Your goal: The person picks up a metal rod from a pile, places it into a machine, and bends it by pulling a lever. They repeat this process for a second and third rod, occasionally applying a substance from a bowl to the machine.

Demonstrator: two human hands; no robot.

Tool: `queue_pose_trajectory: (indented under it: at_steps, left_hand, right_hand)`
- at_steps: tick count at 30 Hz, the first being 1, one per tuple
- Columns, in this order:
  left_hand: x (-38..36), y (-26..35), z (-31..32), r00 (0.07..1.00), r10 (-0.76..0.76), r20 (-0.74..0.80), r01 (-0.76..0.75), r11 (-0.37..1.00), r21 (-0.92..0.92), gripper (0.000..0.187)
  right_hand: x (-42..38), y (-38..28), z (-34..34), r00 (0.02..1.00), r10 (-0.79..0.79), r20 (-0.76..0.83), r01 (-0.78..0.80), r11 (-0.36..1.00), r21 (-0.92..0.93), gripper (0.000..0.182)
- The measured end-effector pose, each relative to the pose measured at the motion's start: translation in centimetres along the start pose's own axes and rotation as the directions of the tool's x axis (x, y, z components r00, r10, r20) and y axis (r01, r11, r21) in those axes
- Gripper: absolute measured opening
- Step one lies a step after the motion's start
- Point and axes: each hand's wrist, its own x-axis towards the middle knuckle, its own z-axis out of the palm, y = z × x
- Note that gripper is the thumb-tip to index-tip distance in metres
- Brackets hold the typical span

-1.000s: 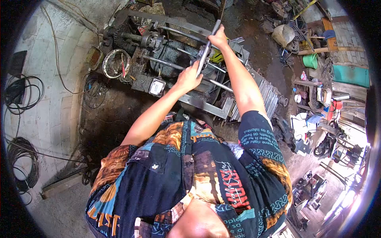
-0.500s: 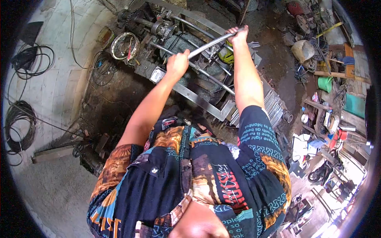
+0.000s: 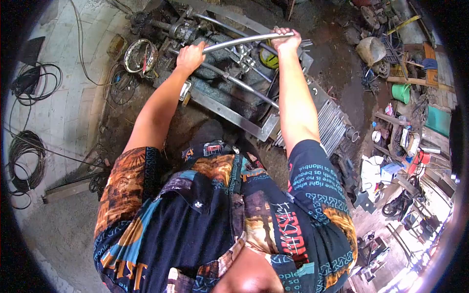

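We stand on a dirty floor (image 3: 63, 234) in a messy workshop. Over the machine (image 3: 229, 93) we hold a metal pipe (image 3: 244, 41). Our left hand (image 3: 189, 54) and right hand (image 3: 286, 41) have fingers wrapped tight around it. The pipe lies sideways, almost flat, running across above the machine.

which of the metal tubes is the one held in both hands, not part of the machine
The bright curved tube on top, gripped by the left hand and the right hand. The other rods lie lower, fixed in the machine.
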Motion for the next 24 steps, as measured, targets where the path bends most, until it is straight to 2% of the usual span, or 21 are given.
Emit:
queue_pose_trajectory:
  at_steps: [3, 4, 5, 6, 9, 11, 15, 16, 18, 19, 22, 23, 24]
  left_hand:
    - [-0.4, -0.1, -0.9, 0.999, -0.04, -0.008, 0.04, 0.999, -0.032, 0.033]
    - [-0.2, 0.2, -1.2, 0.998, -0.059, 0.038, 0.06, 0.998, -0.013, 0.031]
    - [0.0, 0.6, -1.4, 0.994, -0.075, 0.082, 0.074, 0.997, 0.01, 0.03]
    - [-0.4, 1.4, -2.3, 0.994, -0.064, 0.083, 0.065, 0.998, -0.011, 0.029]
    - [-1.4, 3.7, -4.0, 0.993, -0.026, 0.118, 0.027, 1.0, -0.006, 0.033]
    - [-1.3, 3.6, -3.5, 0.998, -0.028, 0.048, 0.028, 1.0, 0.001, 0.032]
    - [-0.1, 1.3, -2.0, 1.0, -0.007, -0.018, 0.007, 1.0, -0.029, 0.035]
    - [0.1, -0.8, -1.2, 0.999, 0.022, -0.047, -0.024, 0.999, -0.028, 0.035]
    - [0.5, -1.1, -0.8, 0.995, 0.058, -0.083, -0.06, 0.998, -0.013, 0.033]
    - [0.7, -1.0, -0.9, 0.994, 0.066, -0.088, -0.067, 0.998, -0.019, 0.031]
    - [1.7, -1.4, -0.9, 0.985, 0.149, -0.087, -0.145, 0.988, 0.052, 0.033]
    - [1.9, -2.4, -1.1, 0.98, 0.175, -0.092, -0.169, 0.983, 0.07, 0.032]
    - [2.5, -2.6, -0.7, 0.965, 0.232, -0.119, -0.229, 0.973, 0.044, 0.032]
  right_hand:
    - [-0.2, 0.9, 0.4, 0.999, 0.033, 0.023, -0.034, 0.999, 0.035, 0.026]
    - [0.0, 0.6, 0.3, 0.999, 0.033, 0.021, -0.034, 0.998, 0.045, 0.026]
    - [-0.3, 0.3, 0.4, 0.999, 0.022, -0.048, -0.02, 0.999, 0.037, 0.026]
    - [-0.4, 0.1, -0.2, 0.992, 0.011, -0.123, -0.007, 1.0, 0.03, 0.027]
    - [-1.6, -1.0, -1.6, 0.995, 0.033, -0.09, -0.028, 0.998, 0.055, 0.029]
    - [-1.8, -0.7, -1.3, 0.995, -0.002, -0.1, 0.007, 0.999, 0.049, 0.028]
    - [-0.7, 0.3, 0.1, 0.999, 0.032, 0.042, -0.033, 0.999, 0.04, 0.029]
    - [-0.5, 1.6, 1.3, 0.999, 0.022, 0.04, -0.024, 0.999, 0.042, 0.029]
    - [0.2, 1.6, 1.9, 0.997, -0.074, -0.009, 0.075, 0.996, 0.053, 0.036]
    - [0.7, 1.3, 1.3, 0.997, -0.07, 0.039, 0.065, 0.99, 0.123, 0.035]
    - [-0.8, 1.0, 2.5, 0.985, -0.159, -0.071, 0.167, 0.978, 0.123, 0.034]
    - [-0.7, 1.6, 2.6, 0.988, -0.157, -0.001, 0.156, 0.983, 0.099, 0.034]
    - [-1.0, 1.3, 2.4, 0.982, -0.189, -0.004, 0.188, 0.977, 0.098, 0.034]
